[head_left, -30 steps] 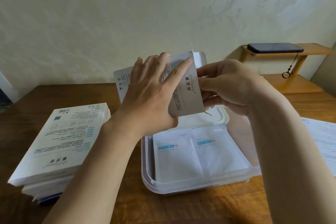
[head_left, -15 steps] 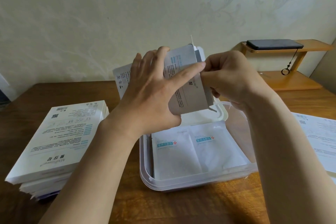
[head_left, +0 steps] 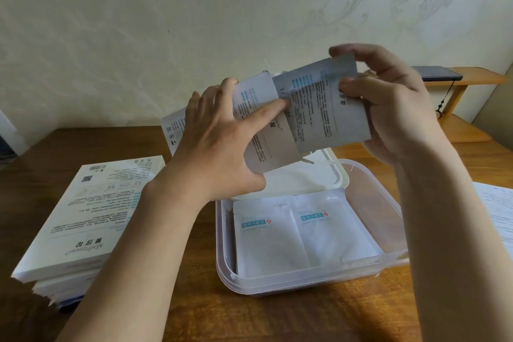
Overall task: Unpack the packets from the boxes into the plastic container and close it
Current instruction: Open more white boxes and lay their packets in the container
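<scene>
Nearest: wooden counter (head_left: 277, 319). On it, centre, sits the clear plastic container (head_left: 305, 284), open, with two white packets (head_left: 266, 241) lying flat side by side inside, blue labels toward the far edge. More may lie under them, not visible.

Left of the container, close beside it, is a stack of flat white boxes (head_left: 91, 216), lying printed face up. At the right edge is a printed paper sheet (head_left: 497, 211), apart from the container.

Just behind the container is its white lid (head_left: 291, 180), off, touching or nearly touching the back rim.

Above the lid, both hands are raised in the air. The left grip (head_left: 216, 141) is clamped around one box (head_left: 266, 153), thumb across the front face, fingers behind. The right grip (head_left: 394, 108) pinches a printed insert (head_left: 327, 114) sticking out of the box's right end, thumb in front, fingers over the top edge. This part is motion-blurred, so it could be the packet bundle or an inner sleeve.

Far right: wooden shelf (head_left: 472, 80) with a dark phone (head_left: 435, 73) on top. Patterned wall (head_left: 138, 36) is behind everything.

Step in hand, by my reading: emptying one box, contents roughly halfway out. The task is early to middle, since the stack at left looks unopened and the lid is off.

Next move calls for drawing the insert fully clear while the left grip holds the box steady. The packets then go down flat onto the two in the container, and the empty box goes aside.
</scene>
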Demonstrator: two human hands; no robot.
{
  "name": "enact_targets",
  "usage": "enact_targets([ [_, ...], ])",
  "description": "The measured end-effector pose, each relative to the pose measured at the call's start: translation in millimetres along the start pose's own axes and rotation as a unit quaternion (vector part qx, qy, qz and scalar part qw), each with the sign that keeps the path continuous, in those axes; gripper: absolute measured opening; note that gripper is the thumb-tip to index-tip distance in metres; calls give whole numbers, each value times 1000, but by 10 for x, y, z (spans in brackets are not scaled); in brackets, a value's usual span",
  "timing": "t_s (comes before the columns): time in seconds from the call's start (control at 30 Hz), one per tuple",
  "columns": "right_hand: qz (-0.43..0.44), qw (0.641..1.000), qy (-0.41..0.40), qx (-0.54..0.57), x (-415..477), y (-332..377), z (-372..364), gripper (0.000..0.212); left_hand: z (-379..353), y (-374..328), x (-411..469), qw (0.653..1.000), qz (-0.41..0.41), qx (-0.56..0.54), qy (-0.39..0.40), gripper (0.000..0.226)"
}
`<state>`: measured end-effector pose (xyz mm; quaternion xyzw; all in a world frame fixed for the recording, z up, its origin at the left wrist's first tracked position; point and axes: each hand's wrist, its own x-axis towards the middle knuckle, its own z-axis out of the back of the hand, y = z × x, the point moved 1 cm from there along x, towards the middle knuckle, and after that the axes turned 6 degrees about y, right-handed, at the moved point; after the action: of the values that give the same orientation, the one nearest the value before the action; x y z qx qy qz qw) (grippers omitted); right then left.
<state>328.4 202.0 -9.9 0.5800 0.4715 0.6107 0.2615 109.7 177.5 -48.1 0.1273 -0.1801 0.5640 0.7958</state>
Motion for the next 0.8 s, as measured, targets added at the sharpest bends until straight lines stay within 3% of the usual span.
enact_targets([
  [0.07,21,999,-15,21,6,16,61,34,3,25,-4,1000,13,-3,9,103],
  [0.2,38,998,-29,35,-18,100,150,49,9,58,-13,999,31,-11,25,105],
  [0.27,30,999,-37,8,-46,184,205,40,20,58,-16,999,34,-18,25,104],
  [0.43,0,995,71,-63,-181,359,347,40,29,61,-23,998,41,-29,25,105],
  [0.5,23,989,85,-122,-214,409,359,35,32,73,-25,998,48,-22,29,108],
  [0.57,73,976,79,-190,-202,437,359,16,33,84,-28,998,50,-22,25,108],
  [0.67,150,932,18,-330,-147,418,375,9,32,86,-34,998,50,-29,29,106],
  [0.73,161,906,-13,-392,-124,412,358,6,29,80,-33,998,47,-33,26,105],
  [0.8,132,910,3,-393,-140,373,354,4,34,65,-30,998,48,-45,18,105],
])
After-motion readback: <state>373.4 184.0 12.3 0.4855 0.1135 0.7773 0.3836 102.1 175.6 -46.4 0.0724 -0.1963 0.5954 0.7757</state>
